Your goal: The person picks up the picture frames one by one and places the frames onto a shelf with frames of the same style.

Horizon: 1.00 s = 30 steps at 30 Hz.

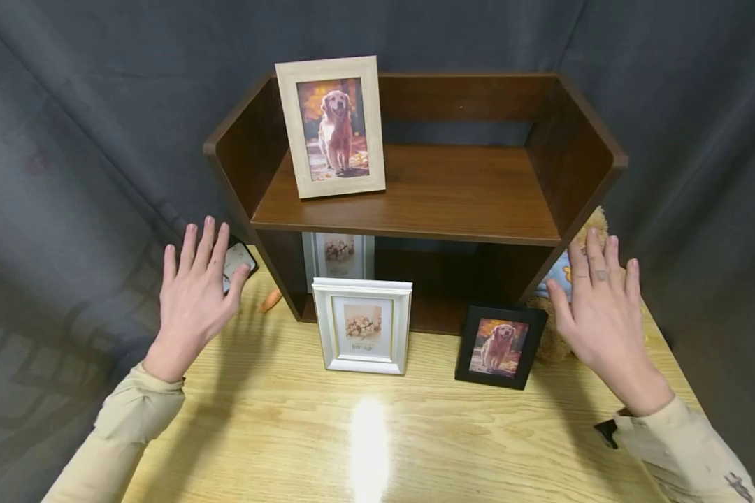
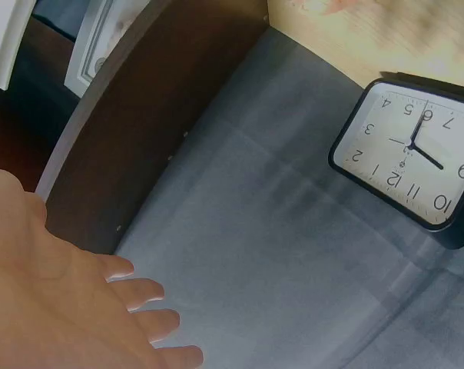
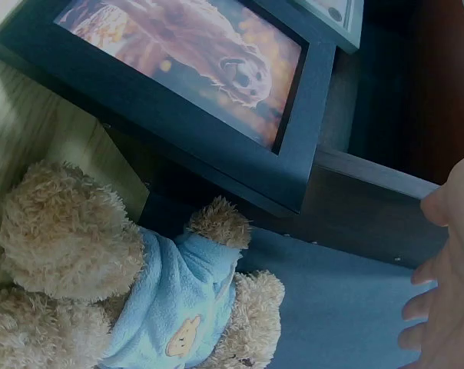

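Note:
My left hand (image 1: 196, 297) is spread with straight fingers at the left of a dark brown shelf (image 1: 472, 192), holding nothing. It partly covers a black-rimmed clock (image 1: 239, 264), whose dial is plain in the left wrist view. Across the shelf, my right hand (image 1: 604, 318) is also spread and bare. It overlaps a fluffy teddy bear in a blue top (image 3: 182, 296), partly hidden in the head view. Close to that bear, a black picture frame (image 1: 498, 346) with a dog photo stands on the table. A white picture frame (image 1: 361, 325) stands before the shelf's middle.
On the upper board leans a cream picture frame (image 1: 336, 129) with a dog photo. A pale grey frame (image 1: 342, 257) stands in the lower compartment, partly hidden. A small orange object (image 1: 270, 300) lies left of the shelf on the wooden table (image 1: 289, 433). Dark curtains (image 1: 132, 84) hang behind.

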Each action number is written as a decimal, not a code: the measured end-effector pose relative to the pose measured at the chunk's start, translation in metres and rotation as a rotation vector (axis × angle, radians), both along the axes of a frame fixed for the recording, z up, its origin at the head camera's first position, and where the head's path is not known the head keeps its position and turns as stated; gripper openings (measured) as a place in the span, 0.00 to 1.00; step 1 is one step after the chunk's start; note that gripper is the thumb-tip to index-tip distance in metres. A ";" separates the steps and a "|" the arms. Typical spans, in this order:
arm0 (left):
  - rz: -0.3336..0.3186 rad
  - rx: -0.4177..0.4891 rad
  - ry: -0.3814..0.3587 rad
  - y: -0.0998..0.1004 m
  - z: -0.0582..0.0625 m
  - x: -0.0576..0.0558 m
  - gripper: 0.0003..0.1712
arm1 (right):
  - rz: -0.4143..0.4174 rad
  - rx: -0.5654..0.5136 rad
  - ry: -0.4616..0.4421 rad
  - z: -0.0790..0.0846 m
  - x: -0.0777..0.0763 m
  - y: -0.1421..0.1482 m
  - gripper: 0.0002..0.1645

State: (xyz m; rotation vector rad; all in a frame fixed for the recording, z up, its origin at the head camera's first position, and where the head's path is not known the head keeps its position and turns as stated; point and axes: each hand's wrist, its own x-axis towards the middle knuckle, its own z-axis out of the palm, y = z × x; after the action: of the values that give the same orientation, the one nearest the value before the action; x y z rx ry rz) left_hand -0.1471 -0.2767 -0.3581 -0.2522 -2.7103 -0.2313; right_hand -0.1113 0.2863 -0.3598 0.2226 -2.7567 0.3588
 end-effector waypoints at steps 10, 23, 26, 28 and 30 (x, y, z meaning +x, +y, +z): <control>-0.127 0.199 0.051 0.014 -0.021 0.002 0.39 | 0.107 -0.087 0.051 -0.007 0.008 0.004 0.40; -0.236 0.573 0.107 0.038 -0.044 -0.001 0.38 | 0.210 -0.440 0.062 -0.046 0.028 0.014 0.42; -0.257 0.626 0.102 0.040 -0.046 -0.002 0.38 | 0.253 -0.524 0.056 -0.058 0.032 0.014 0.46; -0.257 0.642 0.096 0.041 -0.047 -0.003 0.38 | 0.286 -0.581 0.055 -0.065 0.034 0.014 0.49; -0.254 0.654 0.087 0.041 -0.048 -0.003 0.38 | 0.330 -0.631 0.055 -0.073 0.036 0.014 0.54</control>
State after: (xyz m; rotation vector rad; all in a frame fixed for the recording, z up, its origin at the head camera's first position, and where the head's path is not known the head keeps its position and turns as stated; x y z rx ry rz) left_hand -0.1500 -0.2357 -0.4065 -0.3918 -2.3542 -1.1162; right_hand -0.0750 0.3007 -0.4327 0.5056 -2.3981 1.2485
